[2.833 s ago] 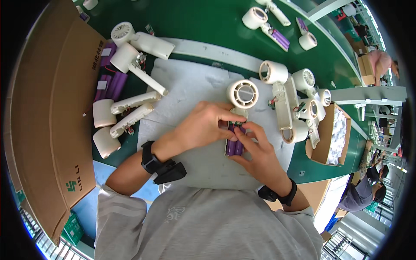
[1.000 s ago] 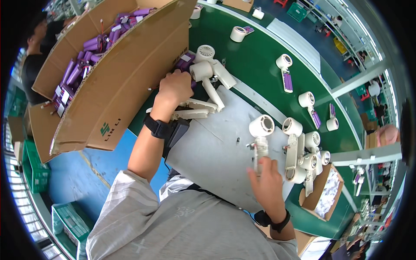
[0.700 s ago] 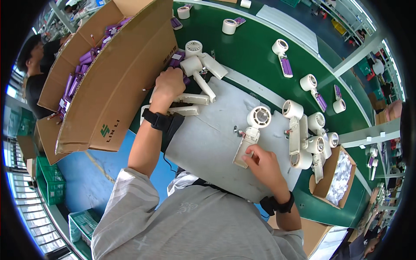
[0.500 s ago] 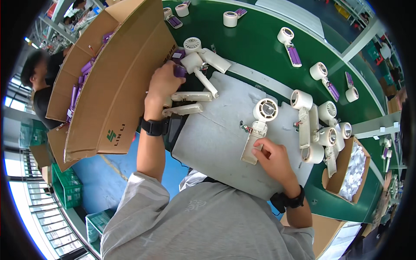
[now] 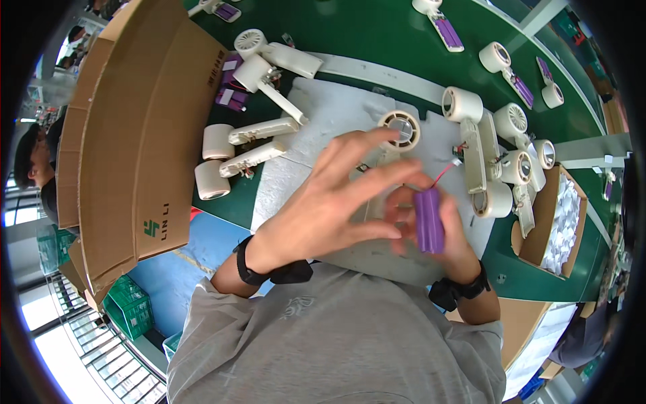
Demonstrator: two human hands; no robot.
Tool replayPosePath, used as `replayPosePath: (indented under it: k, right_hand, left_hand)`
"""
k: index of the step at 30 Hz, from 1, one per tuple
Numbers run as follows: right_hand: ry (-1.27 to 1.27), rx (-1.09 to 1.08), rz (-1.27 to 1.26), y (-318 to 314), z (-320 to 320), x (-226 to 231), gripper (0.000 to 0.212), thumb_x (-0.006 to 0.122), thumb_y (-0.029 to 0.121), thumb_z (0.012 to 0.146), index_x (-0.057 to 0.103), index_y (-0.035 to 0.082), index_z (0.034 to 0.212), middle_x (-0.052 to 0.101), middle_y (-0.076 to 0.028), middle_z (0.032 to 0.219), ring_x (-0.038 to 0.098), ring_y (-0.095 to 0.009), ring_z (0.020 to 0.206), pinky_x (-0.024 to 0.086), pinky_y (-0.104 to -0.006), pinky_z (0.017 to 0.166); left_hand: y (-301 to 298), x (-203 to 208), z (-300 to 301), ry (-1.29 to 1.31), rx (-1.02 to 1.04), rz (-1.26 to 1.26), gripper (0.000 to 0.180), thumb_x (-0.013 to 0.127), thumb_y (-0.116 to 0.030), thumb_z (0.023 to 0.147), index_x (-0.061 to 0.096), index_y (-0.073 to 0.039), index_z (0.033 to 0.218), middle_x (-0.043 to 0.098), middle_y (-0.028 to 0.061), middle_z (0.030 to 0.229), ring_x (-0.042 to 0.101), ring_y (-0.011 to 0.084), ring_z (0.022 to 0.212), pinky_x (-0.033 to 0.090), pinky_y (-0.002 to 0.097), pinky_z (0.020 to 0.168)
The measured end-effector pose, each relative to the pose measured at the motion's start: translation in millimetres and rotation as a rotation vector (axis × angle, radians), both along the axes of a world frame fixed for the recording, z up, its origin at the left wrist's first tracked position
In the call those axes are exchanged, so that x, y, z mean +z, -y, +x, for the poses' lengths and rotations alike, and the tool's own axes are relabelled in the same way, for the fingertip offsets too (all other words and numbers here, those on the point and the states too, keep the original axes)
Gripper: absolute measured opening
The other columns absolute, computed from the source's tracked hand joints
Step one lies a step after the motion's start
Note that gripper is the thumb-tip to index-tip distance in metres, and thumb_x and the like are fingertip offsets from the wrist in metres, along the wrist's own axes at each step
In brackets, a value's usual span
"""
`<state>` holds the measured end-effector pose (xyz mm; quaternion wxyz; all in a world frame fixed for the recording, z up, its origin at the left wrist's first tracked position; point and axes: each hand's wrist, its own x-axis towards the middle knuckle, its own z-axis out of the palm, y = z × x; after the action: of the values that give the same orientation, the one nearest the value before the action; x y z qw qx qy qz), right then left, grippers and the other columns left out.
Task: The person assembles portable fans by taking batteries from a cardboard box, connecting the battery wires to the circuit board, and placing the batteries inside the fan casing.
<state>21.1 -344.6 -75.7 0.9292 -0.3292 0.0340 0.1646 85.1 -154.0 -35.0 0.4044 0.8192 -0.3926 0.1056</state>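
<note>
Head view, looking down on a green work table [image 5: 377,34] with a pale grey foam mat [image 5: 336,114] in front of the person.

Right hand [image 5: 437,229]: fingers closed around a purple battery pack [image 5: 428,219], held upright just above the near right part of the mat. A thin red wire [image 5: 443,173] runs from the pack's top toward the far side.

Left hand [image 5: 330,202]: raised over the mat, fingers spread wide, holding nothing; fingertips sit just left of the pack, contact not resolvable (motion blur).

Behind the hands, on the mat: a cream handheld fan body [image 5: 400,129], round grille facing up, partly hidden by the left fingers.

Left of the mat: several more cream fan housings [image 5: 232,158] lying on their sides. Right of the mat: a cluster of like housings [image 5: 498,161]. Far table edge: further fan units with purple packs [image 5: 444,27].

Far left: large open cardboard box [image 5: 134,148], flap leaning over the table edge. Right: small cardboard box [image 5: 548,222] of white parts.

Black wristbands on both wrists.
</note>
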Motion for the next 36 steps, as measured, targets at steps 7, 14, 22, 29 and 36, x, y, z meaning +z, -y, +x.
replayPosePath:
  k: [7,14,22,29,36]
  right_hand:
    - [0.119,0.006,-0.730,45,8,-29,0.027,0.062,0.020,0.092,0.056,0.000,0.110,0.060,-0.007,0.084,0.060,-0.014,0.065,0.047,-0.0251,0.053]
    - [0.460,-0.215,-1.326,25,17,-34,0.023,0.072,-0.001,0.078,0.064,0.001,0.099,0.059,-0.003,0.079,0.058,-0.012,0.065,0.046,-0.0233,0.054]
    - [0.556,-0.222,-1.515,14,22,-44,0.025,0.077,0.000,0.073,0.070,0.003,0.096,0.062,-0.007,0.079,0.059,-0.015,0.064,0.047,-0.0256,0.054]
    - [0.584,-0.250,-1.543,11,22,-46,0.018,0.076,-0.001,0.073,0.070,0.001,0.090,0.062,-0.007,0.078,0.058,-0.015,0.061,0.046,-0.0259,0.052]
    - [0.522,-0.198,-1.562,7,25,-40,0.016,0.074,-0.006,0.070,0.067,0.000,0.084,0.059,-0.006,0.075,0.057,-0.014,0.059,0.045,-0.0265,0.052]
  left_hand:
    - [5,-59,20,-0.333,0.015,0.200,0.043,0.082,-0.010,0.068,0.060,-0.007,0.104,0.062,0.0098,0.101,0.060,0.0281,0.093,0.050,0.0369,0.076]
    - [28,-70,52,-0.486,-0.316,0.152,0.042,0.082,-0.008,0.068,0.052,-0.005,0.096,0.065,0.0090,0.081,0.064,0.0276,0.073,0.051,0.0380,0.066]
    - [19,-71,57,-0.822,-0.390,-0.019,0.036,0.081,-0.005,0.070,0.053,-0.005,0.092,0.065,0.0087,0.078,0.064,0.0214,0.071,0.051,0.0332,0.065]
    - [15,-81,58,-0.789,-0.430,-0.073,0.031,0.078,-0.002,0.070,0.060,-0.006,0.095,0.065,0.0085,0.082,0.064,0.0229,0.072,0.052,0.0333,0.066]
    - [11,-86,59,-0.496,-0.390,-0.006,0.028,0.073,0.007,0.066,0.070,-0.007,0.090,0.062,0.0054,0.094,0.061,0.0205,0.078,0.051,0.0287,0.066]
